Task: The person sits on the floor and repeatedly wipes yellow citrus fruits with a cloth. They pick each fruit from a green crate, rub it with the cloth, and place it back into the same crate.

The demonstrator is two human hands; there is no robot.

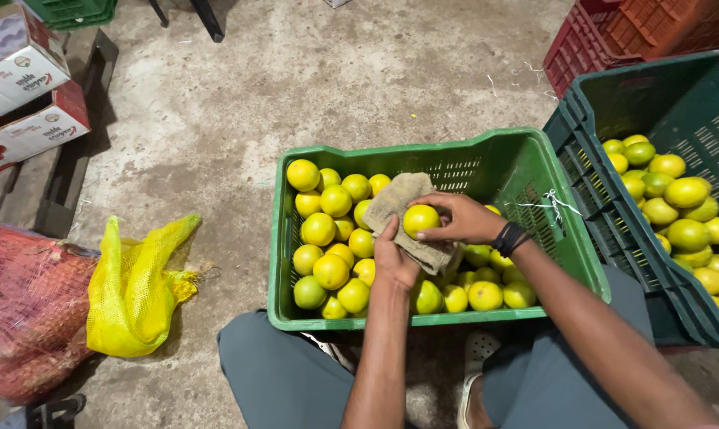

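Over a green plastic crate (454, 155) of yellow-green citrus fruit, my right hand (462, 220) grips one yellow fruit (420, 218) from the right side. My left hand (393, 258) comes up from below and holds a beige cloth (399, 202) that wraps under and behind that fruit. A black band sits on my right wrist. The crate's left half is piled with several fruits (327, 238); more lie along its near edge beneath my hands. My knees in grey trousers flank the crate's near side.
A dark green crate (605, 206) with more citrus stands at the right, red crates (613, 32) behind it. A yellow mesh bag (137, 286) and a red mesh sack (26, 310) lie at the left on the concrete floor. Cardboard boxes (26, 87) sit at top left.
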